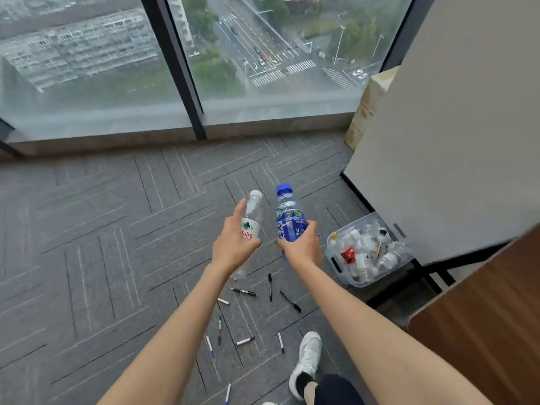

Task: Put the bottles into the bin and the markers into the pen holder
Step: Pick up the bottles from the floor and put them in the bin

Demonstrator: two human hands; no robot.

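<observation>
My left hand (233,244) grips a clear bottle with a white cap (253,211), held upright above the carpet. My right hand (302,248) grips a blue-labelled bottle with a blue cap (289,213) beside it. A clear plastic bin (342,267) with several bottles inside stands on the floor to the right of my right hand. Several markers lie scattered on the carpet below my hands, among them a black marker (269,286) and a white-bodied marker (245,341). No pen holder is in view.
A grey wall panel (438,141) rises right behind the bin, and a wooden surface (491,331) juts in at lower right. A floor-to-ceiling window (263,54) closes off the far side. My white shoe (308,361) rests on the carpet near the markers.
</observation>
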